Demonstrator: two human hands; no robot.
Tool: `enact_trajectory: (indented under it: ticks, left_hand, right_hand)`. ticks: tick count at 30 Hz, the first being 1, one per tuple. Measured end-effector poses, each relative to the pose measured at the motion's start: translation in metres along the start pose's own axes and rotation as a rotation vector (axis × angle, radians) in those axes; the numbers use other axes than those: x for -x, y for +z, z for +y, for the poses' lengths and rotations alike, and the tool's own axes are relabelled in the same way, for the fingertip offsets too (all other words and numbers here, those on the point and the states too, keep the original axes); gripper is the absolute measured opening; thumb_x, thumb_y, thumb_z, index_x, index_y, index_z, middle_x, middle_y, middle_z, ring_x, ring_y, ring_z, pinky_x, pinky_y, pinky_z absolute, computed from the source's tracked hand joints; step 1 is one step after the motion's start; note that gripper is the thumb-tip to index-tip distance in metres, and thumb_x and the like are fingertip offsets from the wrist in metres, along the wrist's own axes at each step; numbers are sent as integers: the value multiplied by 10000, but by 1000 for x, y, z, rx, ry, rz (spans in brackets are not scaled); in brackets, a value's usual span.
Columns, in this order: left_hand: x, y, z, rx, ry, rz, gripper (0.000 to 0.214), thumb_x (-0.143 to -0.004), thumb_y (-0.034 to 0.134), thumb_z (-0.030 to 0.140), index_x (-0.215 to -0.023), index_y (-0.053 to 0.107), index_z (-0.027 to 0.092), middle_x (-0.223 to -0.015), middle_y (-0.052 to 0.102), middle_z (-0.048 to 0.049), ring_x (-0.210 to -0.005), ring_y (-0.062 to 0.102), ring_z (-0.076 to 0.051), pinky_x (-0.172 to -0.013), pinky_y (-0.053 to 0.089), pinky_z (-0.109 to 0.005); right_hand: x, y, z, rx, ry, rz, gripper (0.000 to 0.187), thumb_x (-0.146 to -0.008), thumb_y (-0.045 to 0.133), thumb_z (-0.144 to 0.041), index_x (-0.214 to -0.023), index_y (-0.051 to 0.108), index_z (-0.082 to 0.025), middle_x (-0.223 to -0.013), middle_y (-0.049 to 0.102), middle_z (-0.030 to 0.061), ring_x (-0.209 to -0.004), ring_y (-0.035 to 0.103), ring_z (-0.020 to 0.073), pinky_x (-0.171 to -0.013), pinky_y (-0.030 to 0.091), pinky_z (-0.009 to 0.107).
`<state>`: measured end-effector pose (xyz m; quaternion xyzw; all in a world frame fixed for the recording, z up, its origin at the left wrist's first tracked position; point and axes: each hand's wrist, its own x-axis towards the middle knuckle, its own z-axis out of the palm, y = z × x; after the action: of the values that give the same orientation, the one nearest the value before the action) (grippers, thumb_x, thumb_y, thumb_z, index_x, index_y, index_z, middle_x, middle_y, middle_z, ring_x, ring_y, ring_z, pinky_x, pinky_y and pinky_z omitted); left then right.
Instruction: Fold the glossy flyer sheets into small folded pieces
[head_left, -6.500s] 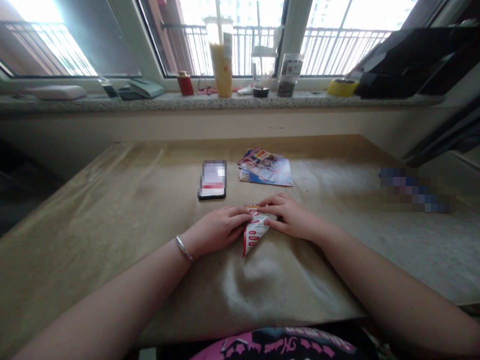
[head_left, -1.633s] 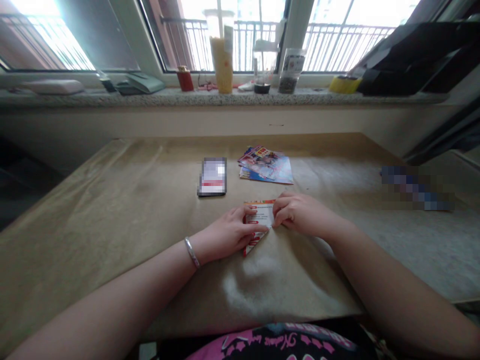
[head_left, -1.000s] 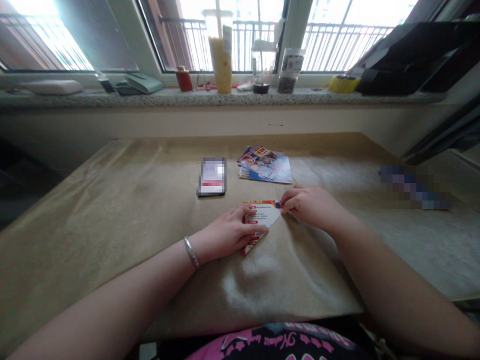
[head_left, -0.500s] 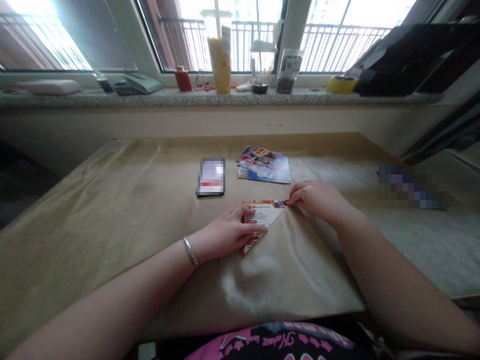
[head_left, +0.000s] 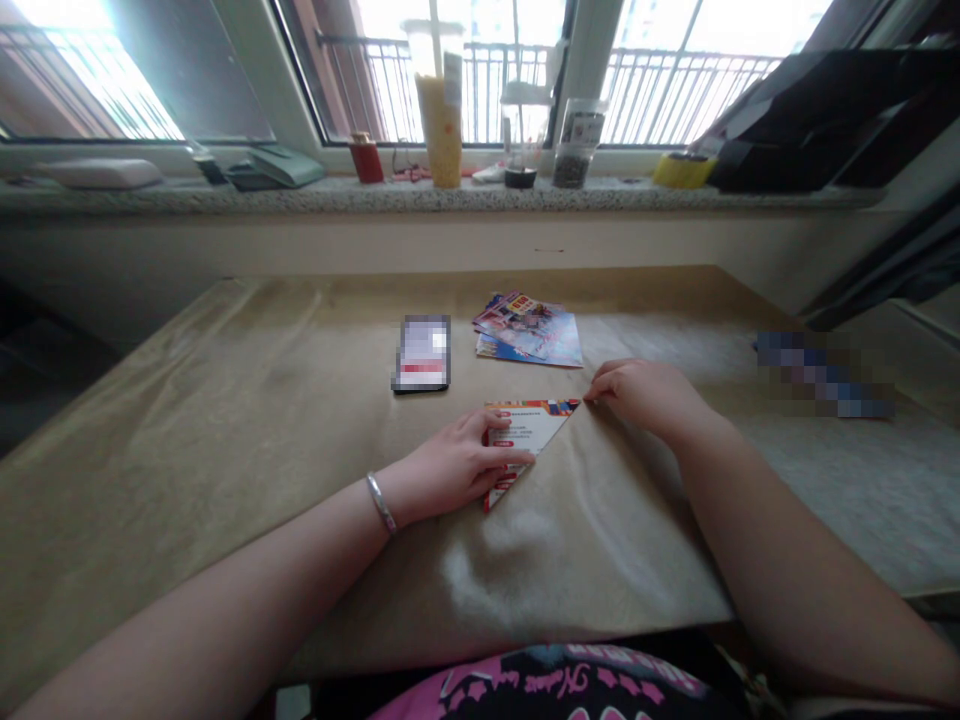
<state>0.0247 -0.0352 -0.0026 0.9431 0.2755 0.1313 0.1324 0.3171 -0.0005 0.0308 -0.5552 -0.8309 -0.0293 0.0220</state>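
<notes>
A printed leaflet point(head_left: 529, 428) is folded into a triangle and lies on the cloth-covered table point(head_left: 315, 420). Its long slanted edge faces right and toward me. My left hand point(head_left: 469, 455) rests flat on the leaflet's left part, with fingers spread over the print. At the leaflet's sharp right corner is my right hand point(head_left: 630, 390), its fingers drawn together at the tips. Those fingertips sit right beside the corner, which now shows, and I see nothing between them.
Behind the leaflet lies a small fanned pile of colourful leaflets point(head_left: 532, 330), with a phone point(head_left: 422, 352) to its left. A blurred flat item point(head_left: 821, 375) is at the far right. Drink cups point(head_left: 440, 120) and a red bottle point(head_left: 366, 158) stand on the windowsill point(head_left: 300, 200).
My right hand has slid slightly right, off the leaflet's corner, uncovering the tip. My left hand and the leaflet have stayed in place.
</notes>
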Motion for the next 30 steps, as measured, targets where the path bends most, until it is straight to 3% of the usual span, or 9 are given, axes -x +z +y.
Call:
enact_trajectory:
  ticks: [6,10,14,20,24,30]
  left_hand:
    - [0,2,0,12,-6,16,317,-922,502,304,-1219,591,375,-1285,461,-66,-1228,430,-236,-1037,398,-427]
    - [1,2,-1,10,-3,23,327,-914,518,305,-1224,582,386,-1281,456,-58,-1233,416,-237,-1042,389,-425]
    - [0,1,-1,0,10,12,339,-912,517,289,-1234,574,380,-1266,451,-57,-1216,421,-236,-1046,384,-419]
    - [-1,-4,1,-7,-14,-16,346,-914,517,283,-1237,568,394,-1282,438,-50,-1233,404,-242,-1067,356,-446]
    - [-1,-11,3,3,-31,-58,328,-924,492,386,-1242,570,382,-1322,437,-47,-1255,399,-252,-1114,272,-502]
    - [0,-18,6,31,-11,-83,554,-756,681,454,-1271,551,297,-1411,398,-78,-1340,309,-333,-1136,193,-565]
  right_hand:
    - [-1,2,-12,-127,-52,141,229,-812,527,-165,-862,739,-236,-1023,703,39,-873,643,197,-708,467,278]
    - [-2,6,-28,-394,-356,109,171,-802,600,-192,-924,718,-217,-989,695,57,-918,616,184,-830,471,305]
    - [-4,12,-41,-547,-520,20,126,-779,667,-201,-884,731,-225,-982,687,49,-941,598,175,-869,465,316]
    - [-5,15,-47,-571,-534,26,95,-786,664,-190,-840,736,-222,-965,676,51,-920,592,169,-860,463,321]
    - [-3,13,-47,-529,-528,22,126,-785,646,-175,-858,732,-231,-977,676,47,-932,588,175,-851,463,321]
    - [-2,8,-51,-440,-497,14,204,-760,603,-123,-896,717,-223,-993,670,50,-950,585,189,-855,461,327]
